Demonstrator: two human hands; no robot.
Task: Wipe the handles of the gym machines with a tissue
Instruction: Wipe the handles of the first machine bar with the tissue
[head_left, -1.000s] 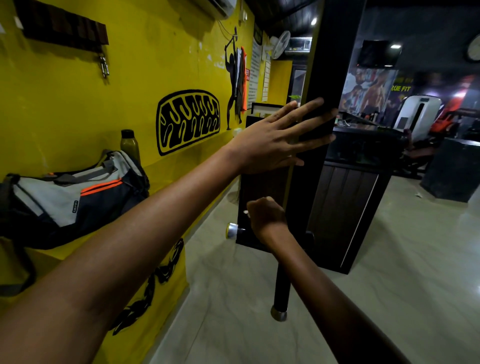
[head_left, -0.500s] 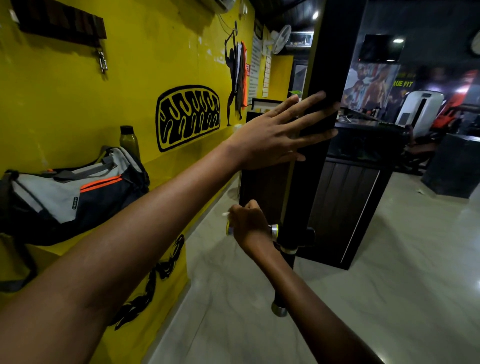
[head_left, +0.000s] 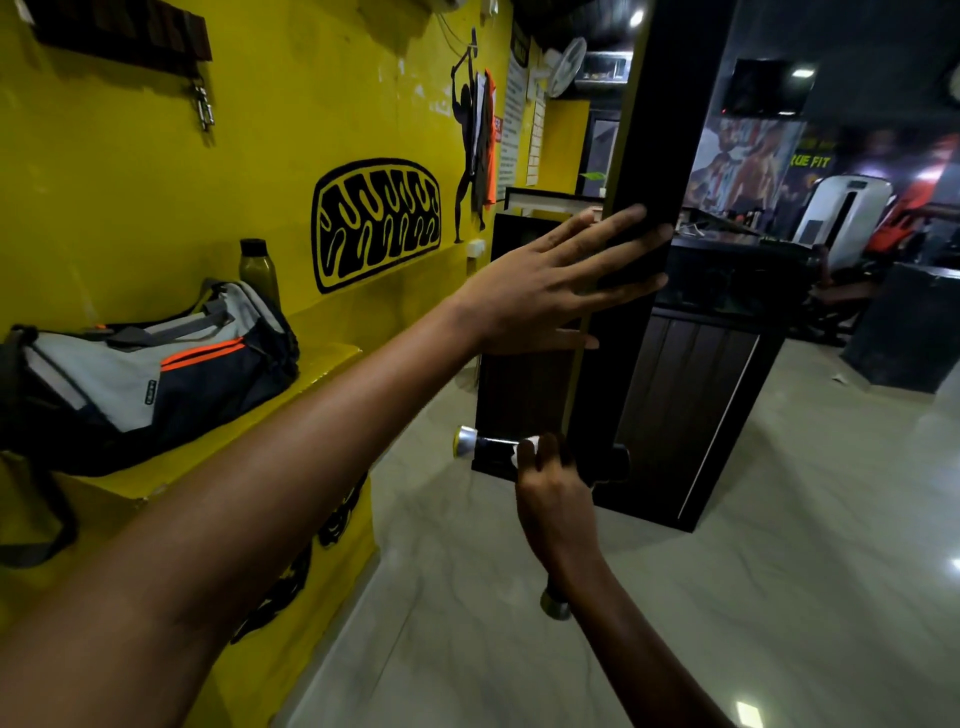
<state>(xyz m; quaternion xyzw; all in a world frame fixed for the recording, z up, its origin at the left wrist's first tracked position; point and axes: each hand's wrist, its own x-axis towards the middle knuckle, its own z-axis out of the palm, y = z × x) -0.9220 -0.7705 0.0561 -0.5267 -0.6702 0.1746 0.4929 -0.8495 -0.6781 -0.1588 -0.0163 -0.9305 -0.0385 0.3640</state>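
Note:
A black upright post (head_left: 670, 119) of a gym machine rises in front of me. My left hand (head_left: 550, 283) lies flat against it with straight, spread fingers. Low on the post a black horizontal handle (head_left: 491, 448) with a silver end cap (head_left: 464, 440) sticks out to the left. My right hand (head_left: 548, 480) curls round this handle close to the post, with a bit of white tissue (head_left: 531, 445) showing at its fingers. A second silver-capped bar end (head_left: 555, 605) shows below my right wrist.
A yellow wall (head_left: 291, 130) with a ledge runs along the left; a grey, black and orange bag (head_left: 145, 374) and a dark bottle (head_left: 258, 267) sit on the ledge. A dark wooden counter (head_left: 691, 395) stands behind the post. Pale tiled floor (head_left: 779, 571) spreads to the right.
My right hand slid out along the handle toward its silver cap, then back toward the post. My left hand stayed flat on the post.

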